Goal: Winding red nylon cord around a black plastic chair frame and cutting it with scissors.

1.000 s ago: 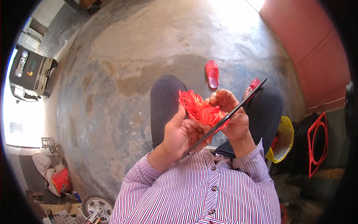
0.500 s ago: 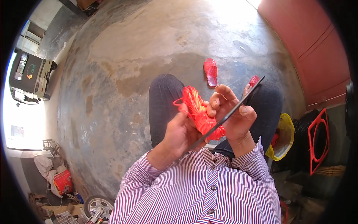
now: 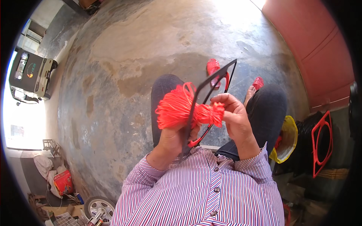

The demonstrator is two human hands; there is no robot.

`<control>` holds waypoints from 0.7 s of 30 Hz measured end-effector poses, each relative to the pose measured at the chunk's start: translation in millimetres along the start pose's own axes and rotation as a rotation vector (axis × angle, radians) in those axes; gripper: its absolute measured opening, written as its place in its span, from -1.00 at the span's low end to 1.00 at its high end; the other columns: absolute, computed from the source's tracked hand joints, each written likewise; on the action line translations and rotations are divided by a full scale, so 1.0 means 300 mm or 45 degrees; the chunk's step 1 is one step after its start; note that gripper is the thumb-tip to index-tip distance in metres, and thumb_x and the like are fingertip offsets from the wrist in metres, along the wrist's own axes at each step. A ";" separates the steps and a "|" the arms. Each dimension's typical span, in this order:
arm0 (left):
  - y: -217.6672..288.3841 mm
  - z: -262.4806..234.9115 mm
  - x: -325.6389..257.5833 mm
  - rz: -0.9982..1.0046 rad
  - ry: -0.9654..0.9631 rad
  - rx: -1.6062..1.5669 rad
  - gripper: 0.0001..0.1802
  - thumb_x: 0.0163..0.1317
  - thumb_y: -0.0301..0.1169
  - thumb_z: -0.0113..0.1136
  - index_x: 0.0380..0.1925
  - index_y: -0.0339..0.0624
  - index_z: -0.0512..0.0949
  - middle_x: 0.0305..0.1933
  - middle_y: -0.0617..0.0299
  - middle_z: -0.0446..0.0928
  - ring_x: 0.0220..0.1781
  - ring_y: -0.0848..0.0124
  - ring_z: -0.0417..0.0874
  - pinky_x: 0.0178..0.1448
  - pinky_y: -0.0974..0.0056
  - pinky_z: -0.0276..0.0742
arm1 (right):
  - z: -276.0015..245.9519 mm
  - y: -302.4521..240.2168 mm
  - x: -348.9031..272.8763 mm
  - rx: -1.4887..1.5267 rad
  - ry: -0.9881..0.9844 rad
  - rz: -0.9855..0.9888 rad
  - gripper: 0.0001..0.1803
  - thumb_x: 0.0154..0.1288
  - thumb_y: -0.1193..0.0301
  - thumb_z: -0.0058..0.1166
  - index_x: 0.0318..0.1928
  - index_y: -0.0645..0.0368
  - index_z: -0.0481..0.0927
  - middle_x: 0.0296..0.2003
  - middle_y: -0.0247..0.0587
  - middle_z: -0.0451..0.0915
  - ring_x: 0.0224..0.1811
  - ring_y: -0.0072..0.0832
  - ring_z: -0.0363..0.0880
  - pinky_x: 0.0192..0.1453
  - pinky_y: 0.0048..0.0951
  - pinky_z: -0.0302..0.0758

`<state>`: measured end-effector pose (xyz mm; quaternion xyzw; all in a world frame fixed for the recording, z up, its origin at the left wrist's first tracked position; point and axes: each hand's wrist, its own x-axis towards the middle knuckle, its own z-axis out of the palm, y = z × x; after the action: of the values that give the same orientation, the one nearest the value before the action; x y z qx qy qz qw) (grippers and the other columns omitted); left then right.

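Observation:
In front of my lap is a hank of bright red cord, its loops fanned out on the left and bound tight around its narrower right part. My left hand is closed around the hank from below; the fingertips partly show beneath it. A flat black frame with red parts stands on edge across the cord, passing between the two hands. What grips the frame is hidden. My right hand pinches the bound right end of the hank, thumb and fingers bent against it.
Stacked frames, with a red one on the side, lie at the right beside a yellow-rimmed bag. Red slippers are on the concrete floor. A wheel and clutter sit lower left; a three-wheeled vehicle stands far left.
The cord hank has swung left and turned more level, its loops now fanned left. The frame has tilted up, so its opening and red parts show. My right hand has closed onto the hank's end.

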<state>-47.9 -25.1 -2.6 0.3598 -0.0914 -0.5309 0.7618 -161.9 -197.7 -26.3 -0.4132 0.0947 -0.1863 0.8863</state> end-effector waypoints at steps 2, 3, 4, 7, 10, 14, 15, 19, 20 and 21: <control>0.000 -0.046 0.000 -0.011 0.016 -0.015 -0.61 0.31 -0.13 0.19 -0.01 -0.15 0.53 -0.27 0.23 0.60 -0.47 0.49 0.52 -0.48 0.42 0.32 | 0.044 0.005 0.000 -0.053 -0.055 -0.076 -0.50 0.19 0.59 0.29 0.15 0.28 0.47 0.01 -0.22 0.62 0.07 -0.49 0.60 0.20 -0.42 0.52; 0.000 -0.057 0.000 -0.016 0.024 -0.022 -0.63 0.34 -0.12 0.17 -0.02 -0.14 0.53 -0.27 0.25 0.60 -0.45 0.50 0.51 -0.46 0.43 0.32 | 0.059 0.012 -0.001 -0.080 -0.083 -0.114 -0.47 0.19 0.58 0.31 0.18 0.27 0.45 0.03 -0.23 0.61 0.09 -0.49 0.60 0.21 -0.41 0.52; 0.002 -0.048 -0.002 -0.032 0.070 -0.004 -0.59 0.33 -0.11 0.17 -0.01 -0.20 0.52 -0.29 0.21 0.58 -0.45 0.49 0.50 -0.45 0.42 0.32 | 0.068 0.012 -0.006 -0.130 -0.105 -0.071 -0.37 0.17 0.56 0.37 0.24 0.24 0.40 0.07 -0.25 0.58 0.14 -0.50 0.57 0.25 -0.41 0.49; 0.003 -0.015 -0.003 -0.064 0.142 0.047 -0.53 0.32 -0.11 0.17 -0.01 -0.33 0.50 -0.34 0.13 0.55 -0.45 0.45 0.48 -0.43 0.42 0.32 | 0.128 -0.010 -0.019 -0.063 -0.048 -0.037 -0.37 0.15 0.54 0.40 0.22 0.24 0.42 0.06 -0.26 0.59 0.12 -0.52 0.57 0.25 -0.42 0.49; 0.000 -0.016 0.001 -0.080 0.085 0.063 -0.55 0.31 -0.17 0.16 -0.02 -0.35 0.50 -0.35 0.14 0.53 -0.46 0.44 0.47 -0.43 0.42 0.31 | 0.121 -0.007 -0.020 -0.135 -0.032 -0.028 -0.39 0.14 0.51 0.41 0.20 0.25 0.45 0.06 -0.28 0.59 0.10 -0.53 0.56 0.26 -0.43 0.47; 0.007 -0.025 0.007 -0.066 -0.027 0.022 -0.51 0.28 -0.09 0.12 -0.01 -0.32 0.50 -0.28 0.17 0.55 -0.47 0.47 0.44 -0.43 0.40 0.28 | 0.088 0.014 -0.012 0.022 0.013 -0.205 -0.43 0.20 0.42 0.38 0.19 0.22 0.47 0.06 -0.29 0.59 0.13 -0.49 0.54 0.29 -0.38 0.43; 0.009 -0.025 0.009 -0.044 -0.064 0.016 -0.49 0.28 -0.05 0.11 -0.02 -0.29 0.51 -0.24 0.19 0.57 -0.47 0.48 0.42 -0.42 0.39 0.26 | 0.071 0.008 -0.006 0.096 0.055 -0.218 -0.44 0.22 0.38 0.37 0.20 0.21 0.46 0.07 -0.28 0.59 0.15 -0.47 0.54 0.30 -0.35 0.42; 0.017 -0.020 0.021 -0.029 -0.139 0.039 -0.38 0.25 -0.03 0.03 0.12 -0.32 0.47 -0.21 0.14 0.57 -0.45 0.46 0.43 -0.41 0.37 0.28 | 0.020 -0.041 0.008 0.367 0.159 -0.329 -0.47 0.32 0.24 0.27 0.22 0.17 0.45 0.11 -0.22 0.58 0.19 -0.38 0.54 0.33 -0.22 0.40; 0.016 -0.015 0.020 -0.032 -0.113 0.041 -0.38 0.27 -0.04 0.00 0.14 -0.33 0.45 -0.21 0.14 0.57 -0.45 0.45 0.43 -0.41 0.37 0.28 | -0.012 -0.043 0.016 0.322 0.136 -0.354 -0.49 0.39 0.16 0.16 0.22 0.16 0.45 0.14 -0.17 0.57 0.22 -0.32 0.53 0.34 -0.14 0.40; 0.015 -0.010 0.021 -0.036 -0.087 0.043 -0.37 0.28 -0.05 -0.02 0.17 -0.33 0.44 -0.20 0.14 0.57 -0.45 0.45 0.43 -0.42 0.36 0.28 | -0.024 -0.052 0.018 0.363 0.155 -0.372 -0.50 0.40 0.14 0.14 0.21 0.16 0.45 0.15 -0.16 0.57 0.23 -0.31 0.52 0.34 -0.14 0.40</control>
<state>-40.5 -28.4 -3.3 0.3554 -0.1211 -0.5521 0.7445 -163.3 -214.1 -19.1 -0.2808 0.0600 -0.3489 0.8921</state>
